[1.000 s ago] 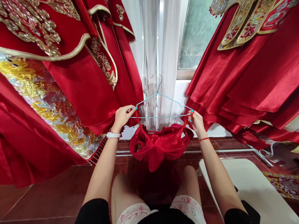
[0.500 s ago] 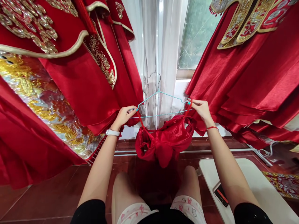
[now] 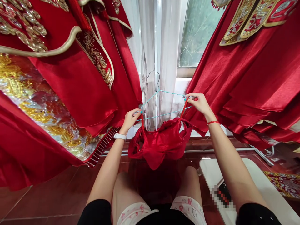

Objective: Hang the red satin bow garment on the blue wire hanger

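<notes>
A light-blue wire clothes hanger (image 3: 172,93) with a bare metal hook hangs between my hands. From its two ends, a red satin garment (image 3: 161,142) with thin straps dangles above the floor. My left hand (image 3: 131,119), a white band on its wrist, pinches the hanger's left end where one strap loops over. At the opposite end, my right hand (image 3: 198,102) has thumb and fingers closed on the hanger and the other strap (image 3: 184,107). A red cord circles that wrist. The fingers partly hide both hanger ends.
Red embroidered gowns (image 3: 77,90) hang at left, and more red gowns (image 3: 253,78) at right. Behind the hanger stand a white metal rack post (image 3: 156,40) and a white curtain (image 3: 168,53) beside a window (image 3: 199,34). A white stool (image 3: 262,190) carries a phone (image 3: 223,193).
My left hand has shifted slightly right and my right hand slightly left and up, tilting the hanger. The garment has swung a little to the left.
</notes>
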`<state>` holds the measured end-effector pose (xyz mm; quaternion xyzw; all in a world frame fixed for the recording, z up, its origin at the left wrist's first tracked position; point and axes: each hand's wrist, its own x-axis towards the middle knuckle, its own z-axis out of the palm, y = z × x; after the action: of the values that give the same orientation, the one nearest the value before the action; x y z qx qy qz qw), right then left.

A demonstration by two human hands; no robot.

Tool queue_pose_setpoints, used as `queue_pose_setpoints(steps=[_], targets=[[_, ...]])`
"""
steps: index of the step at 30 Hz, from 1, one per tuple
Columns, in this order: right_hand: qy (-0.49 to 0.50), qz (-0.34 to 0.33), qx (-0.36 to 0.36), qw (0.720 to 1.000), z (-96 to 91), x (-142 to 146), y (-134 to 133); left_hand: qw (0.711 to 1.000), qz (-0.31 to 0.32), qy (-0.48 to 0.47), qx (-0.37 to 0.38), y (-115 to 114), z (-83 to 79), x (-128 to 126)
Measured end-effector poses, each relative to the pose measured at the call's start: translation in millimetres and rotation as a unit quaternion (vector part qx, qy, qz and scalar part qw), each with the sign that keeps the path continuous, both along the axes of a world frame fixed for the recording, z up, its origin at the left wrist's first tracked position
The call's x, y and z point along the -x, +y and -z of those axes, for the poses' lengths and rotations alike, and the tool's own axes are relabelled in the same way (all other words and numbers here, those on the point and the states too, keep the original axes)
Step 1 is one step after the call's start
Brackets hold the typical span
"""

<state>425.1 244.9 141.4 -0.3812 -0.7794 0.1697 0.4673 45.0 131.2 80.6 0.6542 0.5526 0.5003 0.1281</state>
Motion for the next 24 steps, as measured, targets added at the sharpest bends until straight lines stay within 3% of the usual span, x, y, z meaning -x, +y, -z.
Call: queue_pose_setpoints(steps=[7, 17, 24], targets=[[-0.126, 0.095, -0.043, 0.987, 7.9, 12, -29, 0.998, -0.047, 0.036, -0.016, -5, -6.6, 8], [-0.142, 0.255, -0.111, 0.95, 25.4, 32, -40, 0.989, -0.1, 0.085, -0.065, -12, 7.3, -10], [-0.211, 0.27, -0.146, 0.928, 27.4, 34, -42, 0.989, -0.088, 0.096, -0.076, -13, 13.2, -7]])
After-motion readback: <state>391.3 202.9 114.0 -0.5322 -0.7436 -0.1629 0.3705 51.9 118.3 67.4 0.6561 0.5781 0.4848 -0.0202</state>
